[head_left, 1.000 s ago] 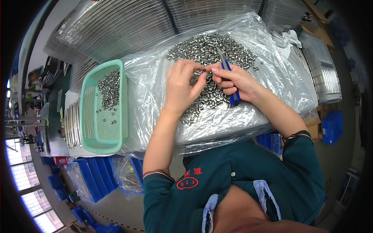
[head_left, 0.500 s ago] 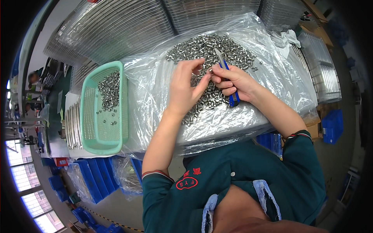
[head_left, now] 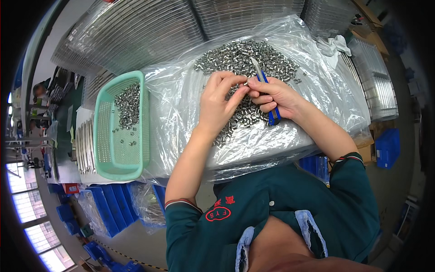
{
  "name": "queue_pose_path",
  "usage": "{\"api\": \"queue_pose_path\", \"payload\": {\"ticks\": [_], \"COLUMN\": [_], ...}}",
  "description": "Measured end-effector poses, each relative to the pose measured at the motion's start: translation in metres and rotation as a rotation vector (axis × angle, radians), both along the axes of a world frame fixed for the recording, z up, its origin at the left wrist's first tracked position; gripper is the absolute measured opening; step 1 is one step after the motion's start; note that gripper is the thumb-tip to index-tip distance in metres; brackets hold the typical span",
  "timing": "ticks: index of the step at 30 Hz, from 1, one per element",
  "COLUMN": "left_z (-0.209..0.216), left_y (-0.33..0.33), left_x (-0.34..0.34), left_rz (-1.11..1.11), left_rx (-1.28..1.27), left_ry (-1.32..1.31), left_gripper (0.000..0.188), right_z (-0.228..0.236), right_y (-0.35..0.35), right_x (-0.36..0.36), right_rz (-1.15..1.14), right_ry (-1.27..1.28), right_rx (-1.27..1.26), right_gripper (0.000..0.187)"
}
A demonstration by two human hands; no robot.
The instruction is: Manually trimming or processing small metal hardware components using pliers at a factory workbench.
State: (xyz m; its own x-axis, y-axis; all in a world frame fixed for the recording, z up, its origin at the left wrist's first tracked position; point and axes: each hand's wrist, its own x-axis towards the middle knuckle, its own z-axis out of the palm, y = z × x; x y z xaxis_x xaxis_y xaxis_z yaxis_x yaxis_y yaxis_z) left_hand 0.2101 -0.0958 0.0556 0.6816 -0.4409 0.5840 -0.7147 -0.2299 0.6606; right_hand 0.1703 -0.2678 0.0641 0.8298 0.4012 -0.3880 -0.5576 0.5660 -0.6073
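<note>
My right hand [head_left: 282,97] is closed around a blue-handled utility knife [head_left: 274,117], its blade pointing away from me. The thumb and forefinger of that hand meet my left hand [head_left: 215,103] at the fingertips. Between the two sets of fingertips is a small shiny metal part [head_left: 247,83], mostly hidden by the fingers. Both hands are over a spread heap of small metal ring-like parts [head_left: 267,53], which lies on clear plastic sheeting [head_left: 174,99]. Part of the heap is covered by my hands.
Left of the heap stands a pale green perforated basket [head_left: 145,131] holding more small metal parts [head_left: 128,106]. Stacked clear plastic trays [head_left: 140,34] line the table's far side. More trays [head_left: 374,75] and a white cloth [head_left: 333,44] are at the right. Blue bins [head_left: 111,211] sit below the table.
My left hand's fingers have closed from a spread shape into a pinch, meeting the right fingertips at the small metal part. The right hand and knife have barely moved.
</note>
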Motion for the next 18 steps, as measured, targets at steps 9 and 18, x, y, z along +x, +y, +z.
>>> {"api": "queue_pose_path", "payload": {"ticks": [9, 18], "left_z": [0.0022, -0.0029], "left_y": [-0.0017, -0.0004], "left_x": [-0.0020, 0.0014], "left_rz": [0.027, 0.042], "left_rx": [-0.007, 0.036], "left_ry": [-0.007, -0.061], "left_gripper": [0.019, 0.016], "right_z": [-0.0020, -0.0008], "right_y": [-0.0002, -0.0002], "right_x": [0.0006, 0.0002], "right_rz": [-0.010, -0.017], "right_ry": [0.006, 0.020], "right_rx": [0.023, 0.024], "right_gripper": [0.013, 0.011]}}
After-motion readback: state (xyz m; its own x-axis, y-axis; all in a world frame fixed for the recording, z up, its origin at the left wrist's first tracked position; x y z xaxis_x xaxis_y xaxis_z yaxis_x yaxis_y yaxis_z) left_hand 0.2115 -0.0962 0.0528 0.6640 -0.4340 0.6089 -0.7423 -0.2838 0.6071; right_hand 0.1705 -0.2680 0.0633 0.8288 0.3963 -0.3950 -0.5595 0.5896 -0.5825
